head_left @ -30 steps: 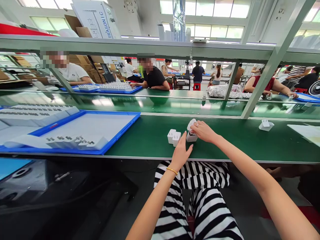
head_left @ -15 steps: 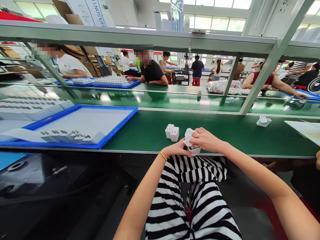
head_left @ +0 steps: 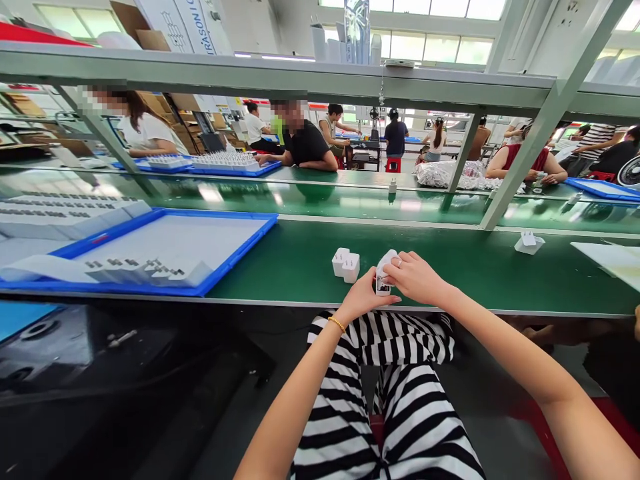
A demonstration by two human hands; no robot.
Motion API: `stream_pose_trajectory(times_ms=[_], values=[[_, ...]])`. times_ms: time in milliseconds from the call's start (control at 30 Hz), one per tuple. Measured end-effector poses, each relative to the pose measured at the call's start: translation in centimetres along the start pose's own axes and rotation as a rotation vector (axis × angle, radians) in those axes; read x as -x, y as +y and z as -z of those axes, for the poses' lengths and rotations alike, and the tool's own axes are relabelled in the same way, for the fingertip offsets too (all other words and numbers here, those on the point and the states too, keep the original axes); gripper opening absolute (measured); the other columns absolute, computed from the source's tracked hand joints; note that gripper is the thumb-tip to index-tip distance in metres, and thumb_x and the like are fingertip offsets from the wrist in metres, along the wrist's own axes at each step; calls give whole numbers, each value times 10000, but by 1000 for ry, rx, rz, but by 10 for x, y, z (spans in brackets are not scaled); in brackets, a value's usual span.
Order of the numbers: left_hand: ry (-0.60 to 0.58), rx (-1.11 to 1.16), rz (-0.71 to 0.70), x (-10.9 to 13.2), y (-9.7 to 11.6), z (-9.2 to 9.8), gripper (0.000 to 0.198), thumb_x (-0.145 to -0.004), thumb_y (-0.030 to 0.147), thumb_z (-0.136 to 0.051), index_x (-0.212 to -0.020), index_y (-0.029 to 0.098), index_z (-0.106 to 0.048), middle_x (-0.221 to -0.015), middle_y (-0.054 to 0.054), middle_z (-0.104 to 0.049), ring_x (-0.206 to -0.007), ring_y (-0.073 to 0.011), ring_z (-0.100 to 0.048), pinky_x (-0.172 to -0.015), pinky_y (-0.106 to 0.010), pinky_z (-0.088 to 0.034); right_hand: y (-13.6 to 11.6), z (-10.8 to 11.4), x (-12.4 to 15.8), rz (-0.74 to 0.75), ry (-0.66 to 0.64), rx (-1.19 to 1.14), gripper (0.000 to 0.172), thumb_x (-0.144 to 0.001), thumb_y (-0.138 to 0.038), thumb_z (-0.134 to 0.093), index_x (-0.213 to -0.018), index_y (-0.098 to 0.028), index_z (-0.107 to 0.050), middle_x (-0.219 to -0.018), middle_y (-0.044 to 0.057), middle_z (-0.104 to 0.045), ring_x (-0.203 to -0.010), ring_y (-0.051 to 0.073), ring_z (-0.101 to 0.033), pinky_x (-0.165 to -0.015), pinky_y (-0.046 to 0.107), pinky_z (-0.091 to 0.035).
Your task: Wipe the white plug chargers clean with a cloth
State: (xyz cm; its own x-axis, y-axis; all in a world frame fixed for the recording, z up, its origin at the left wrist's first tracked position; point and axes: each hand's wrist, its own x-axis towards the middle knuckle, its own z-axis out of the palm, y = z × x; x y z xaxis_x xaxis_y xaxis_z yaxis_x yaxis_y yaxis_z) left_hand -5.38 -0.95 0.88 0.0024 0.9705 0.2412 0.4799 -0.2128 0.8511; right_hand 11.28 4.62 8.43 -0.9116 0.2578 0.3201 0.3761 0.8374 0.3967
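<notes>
Close to the bench's front edge, my left hand point(head_left: 364, 295) is closed around a white power adapter point(head_left: 383, 289), whose dark port face is turned towards me. My right hand point(head_left: 416, 275) pinches a crumpled white cloth point(head_left: 386, 261) against the top of that adapter. Part of the adapter is hidden by the cloth and fingers. Just left of my hands stand two white plug adapters point(head_left: 351, 269), side by side with their prongs up.
A blue-rimmed tray point(head_left: 240, 251) with rows of adapters lies at the left. Another white adapter point(head_left: 529, 243) sits to the right, near a white sheet point(head_left: 607, 259). A slanted post point(head_left: 520, 160) rises beyond the green bench point(head_left: 450, 253). Several people work across the line.
My left hand has tilted the adapter, so its dark port face shows more. My right hand has shifted slightly right with the cloth. Across the line, a person at the right has drawn an arm in.
</notes>
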Motion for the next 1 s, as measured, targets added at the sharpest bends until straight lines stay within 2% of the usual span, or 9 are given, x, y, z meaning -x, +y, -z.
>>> stream_pose_trajectory(times_ms=[133, 300, 433, 633, 733, 867, 933, 1000], values=[[39, 9, -26, -1, 1, -1, 657, -611, 480, -837, -1136, 191, -567, -1067, -57, -698, -979, -252, -656, -839, -362, -521, -7, 2, -6, 34, -1, 35, 256, -1016, -286, -393, -935, -162, -602, -890, 101, -660, -814, 221, -511, -686, 331, -252], [26, 30, -18, -2, 0, -3, 531, -630, 393, -833, -1058, 174, -607, -1023, -55, -709, -913, -240, -674, -773, -334, -534, -12, 3, -9, 90, -59, 46, 86, -917, -147, -526, -967, -165, -595, -877, 95, -669, -859, 229, -519, -709, 334, -264], [44, 45, -35, -2, 0, -3, 595, -614, 374, -846, -1114, 180, -589, -1054, -51, -703, -953, -246, -668, -804, -340, -540, -12, 0, -6, 91, -64, 53, 147, -873, -92, -549, -986, -173, -593, -883, 87, -670, -862, 225, -517, -709, 339, -256], [77, 13, -81, 0, -3, -3, 660, -638, 352, -835, -1212, 201, -546, -1110, -56, -683, -986, -249, -665, -847, -375, -550, -14, -4, -6, 58, -38, 41, 126, -879, -106, -552, -971, -174, -605, -871, 91, -670, -863, 227, -517, -712, 340, -253], [130, -72, -160, -1, -7, -4, 594, -648, 338, -828, -1178, 203, -596, -1220, -86, -632, -1066, -267, -649, -913, -414, -546, -15, -7, -7, 59, -21, 25, 114, -913, -124, -520, -953, -173, -614, -861, 88, -670, -843, 217, -518, -706, 334, -259], [213, -149, -300, -3, -12, -5, 514, -617, 297, -847, -1089, 193, -669, -1454, -126, -476, -1214, -304, -589, -1017, -440, -513, -14, -11, -7, 79, 30, 3, 159, -968, -210, -482, -901, -166, -618, -826, 88, -667, -820, 211, -516, -693, 329, -264], [236, -148, -343, -3, -14, -6, 523, -622, 258, -839, -1112, 195, -667, -1389, -116, -556, -1224, -297, -588, -1030, -435, -507, -14, -12, -7, 83, 41, -3, 176, -973, -201, -469, -880, -166, -614, -800, 83, -662, -806, 207, -512, -683, 327, -260], [256, -148, -351, -1, -14, -7, 490, -636, 213, -820, -1103, 197, -672, -1230, -89, -668, -1157, -275, -631, -993, -416, -532, -14, -12, -6, 92, 41, -8, 177, -967, -165, -461, -874, -168, -611, -769, 73, -655, -792, 203, -509, -676, 325, -256]])
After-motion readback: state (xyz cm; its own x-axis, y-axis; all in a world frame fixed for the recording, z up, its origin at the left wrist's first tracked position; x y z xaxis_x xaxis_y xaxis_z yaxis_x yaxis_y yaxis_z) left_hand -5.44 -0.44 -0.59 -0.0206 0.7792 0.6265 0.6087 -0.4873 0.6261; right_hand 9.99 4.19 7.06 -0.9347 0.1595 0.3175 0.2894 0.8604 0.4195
